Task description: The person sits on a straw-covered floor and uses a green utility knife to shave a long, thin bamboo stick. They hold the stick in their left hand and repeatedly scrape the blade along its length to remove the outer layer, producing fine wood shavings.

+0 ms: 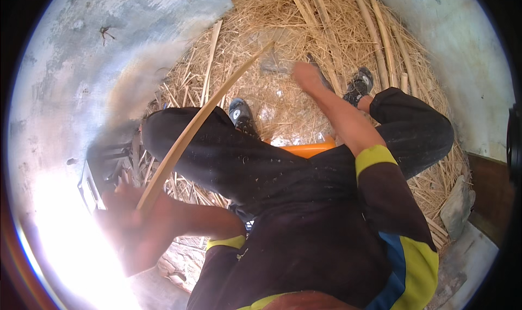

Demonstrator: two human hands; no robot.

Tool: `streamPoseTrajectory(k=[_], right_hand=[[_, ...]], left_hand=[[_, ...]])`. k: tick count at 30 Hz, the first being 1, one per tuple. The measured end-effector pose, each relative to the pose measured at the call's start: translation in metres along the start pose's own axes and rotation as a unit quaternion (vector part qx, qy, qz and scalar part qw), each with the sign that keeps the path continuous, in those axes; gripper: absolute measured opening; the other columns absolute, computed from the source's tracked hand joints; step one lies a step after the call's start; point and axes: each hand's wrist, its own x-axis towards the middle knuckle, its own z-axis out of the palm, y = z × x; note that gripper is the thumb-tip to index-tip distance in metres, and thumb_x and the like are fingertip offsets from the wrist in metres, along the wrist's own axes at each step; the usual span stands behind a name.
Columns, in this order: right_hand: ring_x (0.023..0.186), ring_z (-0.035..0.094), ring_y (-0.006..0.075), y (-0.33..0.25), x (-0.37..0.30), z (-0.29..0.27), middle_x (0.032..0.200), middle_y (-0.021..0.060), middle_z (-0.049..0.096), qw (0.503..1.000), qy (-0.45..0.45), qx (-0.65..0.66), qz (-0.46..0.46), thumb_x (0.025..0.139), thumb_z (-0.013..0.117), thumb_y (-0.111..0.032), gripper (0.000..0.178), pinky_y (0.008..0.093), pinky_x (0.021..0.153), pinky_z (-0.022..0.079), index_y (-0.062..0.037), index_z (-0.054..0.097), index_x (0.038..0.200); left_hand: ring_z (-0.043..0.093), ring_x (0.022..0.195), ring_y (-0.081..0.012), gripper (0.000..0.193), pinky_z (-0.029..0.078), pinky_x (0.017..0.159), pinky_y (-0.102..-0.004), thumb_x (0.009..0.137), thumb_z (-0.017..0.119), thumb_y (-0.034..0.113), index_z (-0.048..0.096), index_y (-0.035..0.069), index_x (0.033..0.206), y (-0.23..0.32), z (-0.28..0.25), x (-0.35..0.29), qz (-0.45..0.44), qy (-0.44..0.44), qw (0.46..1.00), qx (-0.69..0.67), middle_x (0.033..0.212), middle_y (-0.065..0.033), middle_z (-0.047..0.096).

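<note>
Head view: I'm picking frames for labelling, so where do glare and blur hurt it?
In the head view, strong sunlight washes out the lower left, bleaching the left hand that grips the bamboo strip; the right hand is smeared by motion blur, so whatever it touches is unclear; fisheye distortion bends the straw floor and darkens the rim.

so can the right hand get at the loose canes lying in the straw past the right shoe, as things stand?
Probably yes. The right hand is already stretched out over the straw, and the loose canes lie just beyond the right shoe with nothing lying over them.
</note>
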Motion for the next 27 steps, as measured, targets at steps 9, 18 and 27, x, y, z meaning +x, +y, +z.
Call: streamPoseTrajectory(k=[9, 18, 27], right_hand=[[0.091, 0.06, 0.0387, 0.052, -0.037, -0.054, 0.099, 0.0254, 0.061, 0.996, -0.077, 0.043, 0.022, 0.096, 0.034, -0.042, 0.048, 0.0478, 0.078, 0.044, 0.0007, 0.056, 0.104], [0.056, 0.056, 0.0407, -0.16, -0.192, -0.21, 0.057, 0.0203, 0.054, 0.867, -0.054, 0.393, -0.301, 0.097, 0.033, -0.041, 0.044, 0.0462, 0.055, 0.044, -0.001, 0.051, 0.09], [0.053, 0.053, 0.0422, -0.169, -0.209, -0.196, 0.052, 0.0219, 0.05, 0.93, -0.005, 0.27, -0.25, 0.097, 0.038, -0.033, 0.037, 0.0478, 0.048, 0.041, 0.0002, 0.05, 0.085]], left_hand=[[0.026, 0.05, -0.0108, 0.044, 0.02, 0.047, -0.026, 0.087, 0.037, 0.046, 0.048, 0.014, 0.061, -0.004, -0.022, 0.008, -0.019, -0.268, 0.954, -0.131, 0.059, -0.0013, 0.037], [0.02, 0.045, -0.0108, 0.052, 0.014, 0.039, -0.0229, 0.092, 0.027, 0.042, 0.039, 0.011, 0.053, 0.007, 0.001, -0.006, -0.004, -0.193, 0.979, -0.069, 0.057, -0.0047, 0.038], [0.021, 0.044, -0.0108, 0.051, 0.014, 0.038, -0.0224, 0.094, 0.027, 0.037, 0.039, 0.01, 0.052, 0.013, 0.013, -0.023, 0.006, -0.098, 0.995, -0.022, 0.056, -0.0057, 0.035]])
